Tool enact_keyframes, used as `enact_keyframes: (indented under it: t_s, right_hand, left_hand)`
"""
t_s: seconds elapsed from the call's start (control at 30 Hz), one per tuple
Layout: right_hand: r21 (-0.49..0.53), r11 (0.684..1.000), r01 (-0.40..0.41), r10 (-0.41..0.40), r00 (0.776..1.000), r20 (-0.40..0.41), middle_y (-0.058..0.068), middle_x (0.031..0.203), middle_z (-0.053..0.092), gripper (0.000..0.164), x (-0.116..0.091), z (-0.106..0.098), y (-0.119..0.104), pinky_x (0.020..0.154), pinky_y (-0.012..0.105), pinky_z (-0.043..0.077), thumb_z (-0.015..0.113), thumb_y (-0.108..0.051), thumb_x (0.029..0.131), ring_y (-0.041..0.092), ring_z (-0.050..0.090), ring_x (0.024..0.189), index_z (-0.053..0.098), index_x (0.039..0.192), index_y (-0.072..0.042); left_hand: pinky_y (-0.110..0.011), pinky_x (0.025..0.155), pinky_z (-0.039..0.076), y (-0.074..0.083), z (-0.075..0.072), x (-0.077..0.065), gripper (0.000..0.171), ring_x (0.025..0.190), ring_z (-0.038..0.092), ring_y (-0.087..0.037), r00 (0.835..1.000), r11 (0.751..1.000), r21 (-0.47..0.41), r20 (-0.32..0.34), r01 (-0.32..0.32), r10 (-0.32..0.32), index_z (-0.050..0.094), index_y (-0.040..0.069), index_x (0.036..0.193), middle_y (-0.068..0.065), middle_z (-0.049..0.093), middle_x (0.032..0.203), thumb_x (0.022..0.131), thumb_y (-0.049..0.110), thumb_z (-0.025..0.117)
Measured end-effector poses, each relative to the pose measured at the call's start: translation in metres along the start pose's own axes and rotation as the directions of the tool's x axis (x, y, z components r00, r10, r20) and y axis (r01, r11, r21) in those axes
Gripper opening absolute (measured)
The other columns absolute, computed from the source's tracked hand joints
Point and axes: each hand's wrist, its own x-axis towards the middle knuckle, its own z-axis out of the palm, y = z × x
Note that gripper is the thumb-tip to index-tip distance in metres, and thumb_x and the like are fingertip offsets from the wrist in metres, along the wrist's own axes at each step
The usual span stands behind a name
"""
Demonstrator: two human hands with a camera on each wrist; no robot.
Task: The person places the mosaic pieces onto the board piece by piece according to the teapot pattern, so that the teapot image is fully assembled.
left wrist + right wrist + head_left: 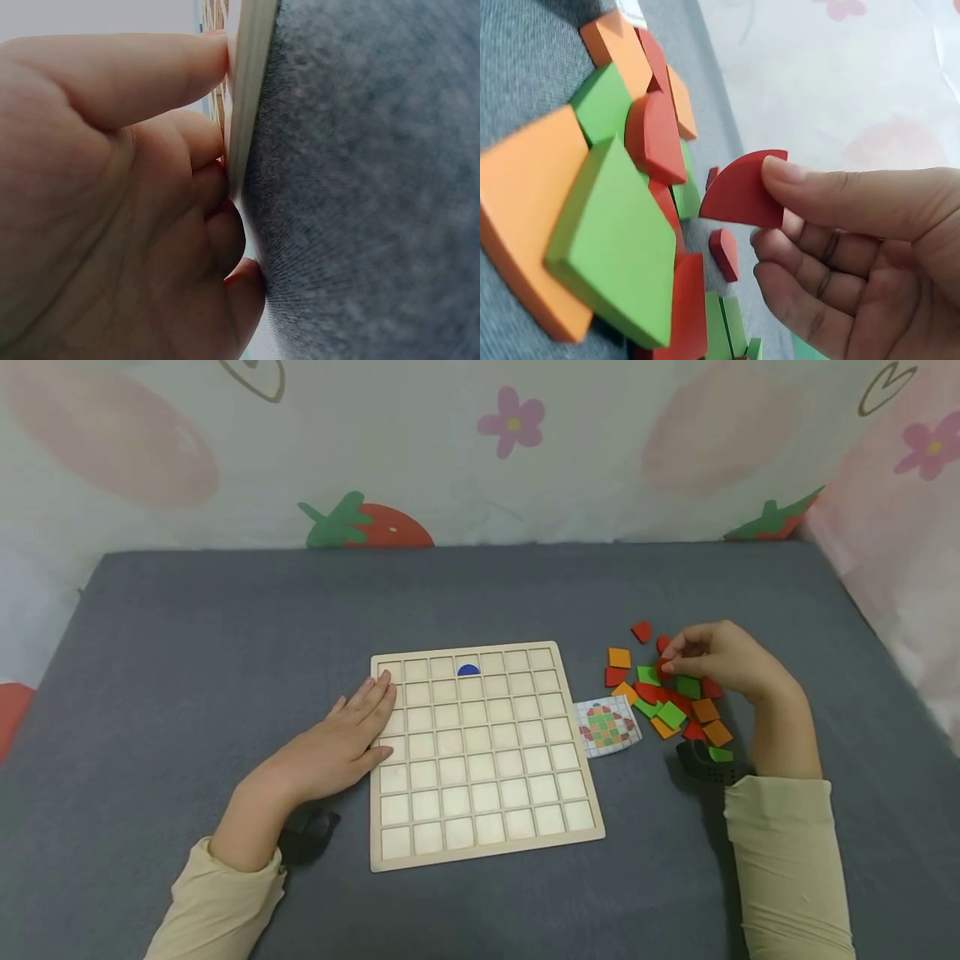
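Observation:
A pale wooden grid board (pixel 487 853) lies on the grey cloth, with a blue half-round piece (pixel 468 670) in its top row. My left hand (pixel 347 739) rests on the board's left edge, fingers fairly straight; the left wrist view shows the fingertips against the board's rim (pixel 249 90). Above a heap of loose pieces, my right hand (pixel 731 660) pinches a red quarter-circle piece (pixel 742 191) between thumb and fingers. Green square pieces (pixel 615 244), orange squares (pixel 532 217) and more red rounded pieces (pixel 660 139) lie below it.
A small printed pattern card (pixel 607 727) lies against the board's right side, beside the heap. One red piece (pixel 642 632) sits apart at the heap's far edge. Behind the table (pixel 225 610) hangs a light curtain (pixel 585 460) with strawberries and flowers.

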Motion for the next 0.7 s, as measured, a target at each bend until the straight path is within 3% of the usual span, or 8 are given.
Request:
enact_keyframes:
  t_s: [0.4,0.7]
  right_hand:
    - [0.057,0.996,0.073,-0.069,0.994,-0.081,0.012,0.096,0.066,0.027,0.004,0.012,-0.016,0.072,0.029,0.049,0.063,-0.022,0.092,0.02,0.06,0.082,0.063,0.104,0.002]
    - [0.063,0.987,0.15,-0.143,0.984,-0.107,0.015,0.096,0.065,0.024,0.007,0.02,-0.041,0.071,0.03,0.05,0.06,-0.019,0.094,0.027,0.061,0.085,0.062,0.104,0.003]
  left_hand:
    - [-0.056,0.11,0.009,0.0,0.0,-0.001,0.066,0.143,-0.002,-0.033,1.0,1.0,0.003,0.001,0.009,-0.009,0.01,-0.005,0.149,-0.02,0.0,0.156,0.099,0.021,0.046]
    - [-0.055,0.111,0.009,0.0,0.0,-0.001,0.066,0.143,-0.002,-0.033,1.0,1.0,0.004,-0.007,0.005,-0.005,0.01,-0.005,0.149,-0.019,0.0,0.156,0.1,0.021,0.046]
